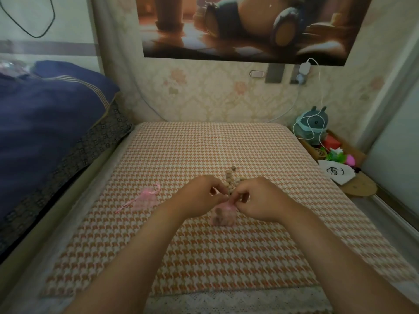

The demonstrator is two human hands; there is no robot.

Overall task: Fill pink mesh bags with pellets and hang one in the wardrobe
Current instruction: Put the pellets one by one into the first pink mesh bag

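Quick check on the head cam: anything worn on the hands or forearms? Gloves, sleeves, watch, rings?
Nothing visible. The left hand and right hand are bare, no gloves. Both forearms are uncovered down to the bottom edge of the frame, so no sleeves show. No watch or bracelet at the wrists; rings are too small to rule out.

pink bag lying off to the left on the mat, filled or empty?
Looks empty: the left pink mesh bag lies flat and limp on the checked mat, no bulge, ribbon trailing loose.

Sheer pink mesh bag (223, 214); matt woven houndstooth mat (204, 245) (lace-edged cloth (238, 301)).
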